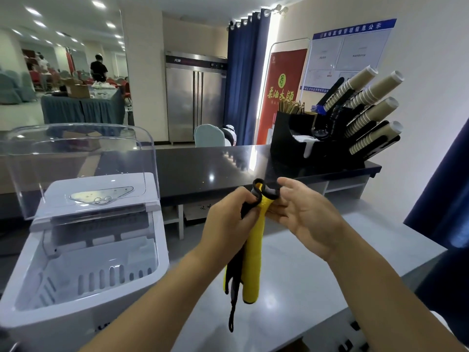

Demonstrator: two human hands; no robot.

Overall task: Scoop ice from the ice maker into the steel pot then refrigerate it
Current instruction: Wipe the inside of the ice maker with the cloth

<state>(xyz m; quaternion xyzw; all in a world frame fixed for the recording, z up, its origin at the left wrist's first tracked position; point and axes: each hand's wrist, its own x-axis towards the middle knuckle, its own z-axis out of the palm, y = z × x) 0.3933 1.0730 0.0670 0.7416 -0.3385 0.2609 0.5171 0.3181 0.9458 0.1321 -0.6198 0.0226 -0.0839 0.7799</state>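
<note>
While the ice maker (83, 250) stands at the left end of the grey table (330, 288), its clear lid (76, 153) is tipped up and back, so I look straight into its white slotted basket (96, 270). Just right of it, above the table, I see both hands raised around a yellow-and-black cloth item (252, 262), which hangs down between the forearms with a thin black strap trailing from its lower end. My left hand (228, 224) has its fingers curled round the upper part of the item. My right hand (309, 219), palm turned toward the camera, pinches the black loop at the item's top between thumb and fingertips. Beyond the hands, a dark glossy counter (203, 168) runs across the view. On its right end stands a black cup holder (330, 146) with stacks of paper cups (373, 90) slanting out of it. Farther back, a steel two-door refrigerator (195, 97) stands against the wall, beside a blue curtain (243, 80).
</note>
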